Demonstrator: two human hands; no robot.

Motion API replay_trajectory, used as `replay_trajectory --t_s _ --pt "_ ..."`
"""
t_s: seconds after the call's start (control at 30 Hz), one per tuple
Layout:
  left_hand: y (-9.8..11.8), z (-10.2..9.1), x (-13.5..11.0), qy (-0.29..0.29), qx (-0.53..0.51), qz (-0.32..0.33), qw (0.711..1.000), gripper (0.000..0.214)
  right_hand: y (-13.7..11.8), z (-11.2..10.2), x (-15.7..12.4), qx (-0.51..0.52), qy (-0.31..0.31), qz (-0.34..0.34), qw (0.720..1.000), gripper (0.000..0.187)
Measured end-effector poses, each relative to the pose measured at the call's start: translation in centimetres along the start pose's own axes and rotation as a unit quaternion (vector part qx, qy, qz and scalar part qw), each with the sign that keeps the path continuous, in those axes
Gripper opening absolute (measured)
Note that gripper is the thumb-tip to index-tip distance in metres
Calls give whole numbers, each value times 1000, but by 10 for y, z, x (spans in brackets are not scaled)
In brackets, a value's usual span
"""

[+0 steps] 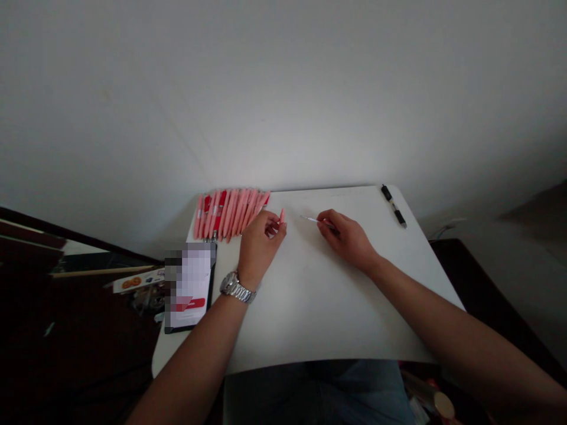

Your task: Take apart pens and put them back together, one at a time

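Left of the left hand [260, 239] lie a tablet [192, 286] and, crowding that hand, pink pens [229, 213]. It pinches a pink barrel [282, 217], likely light, stiff, slick, best gripped mid-length. Apart, the right hand [348, 239] grips a thin piece [311, 219], perhaps a refill; a black pen [394, 206] lies rightward.

I see pink pen piece [282, 216], tapered, near upright in left hand [259, 239]; slim pale rod [310, 219], perhaps refill, in right hand [348, 239], tip leftward.
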State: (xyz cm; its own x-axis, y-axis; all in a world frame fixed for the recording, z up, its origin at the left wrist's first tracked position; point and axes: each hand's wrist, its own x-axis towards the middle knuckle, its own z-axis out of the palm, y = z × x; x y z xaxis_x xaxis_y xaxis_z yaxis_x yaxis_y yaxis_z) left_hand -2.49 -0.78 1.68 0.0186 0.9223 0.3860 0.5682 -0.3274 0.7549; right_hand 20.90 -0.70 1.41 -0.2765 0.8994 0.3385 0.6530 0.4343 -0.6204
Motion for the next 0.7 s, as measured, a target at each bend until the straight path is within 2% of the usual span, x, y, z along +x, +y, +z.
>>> replay_trajectory --t_s 0.1,0.27,0.47,0.7 --pt "1 -2 0 -8 74 17 997 6 0 1 0 -3 -1 2 1000 15" --pt "1 -2 -1 -12 140 52 989 8 1 2 0 2 -3 2 1000 16" --pt "9 -4 -2 -52 202 32 977 8 1 2 0 -3 -6 0 1000 18" --pt "13 -5 -4 -50 233 4 971 16 1 2 0 -4 -7 0 1000 16"
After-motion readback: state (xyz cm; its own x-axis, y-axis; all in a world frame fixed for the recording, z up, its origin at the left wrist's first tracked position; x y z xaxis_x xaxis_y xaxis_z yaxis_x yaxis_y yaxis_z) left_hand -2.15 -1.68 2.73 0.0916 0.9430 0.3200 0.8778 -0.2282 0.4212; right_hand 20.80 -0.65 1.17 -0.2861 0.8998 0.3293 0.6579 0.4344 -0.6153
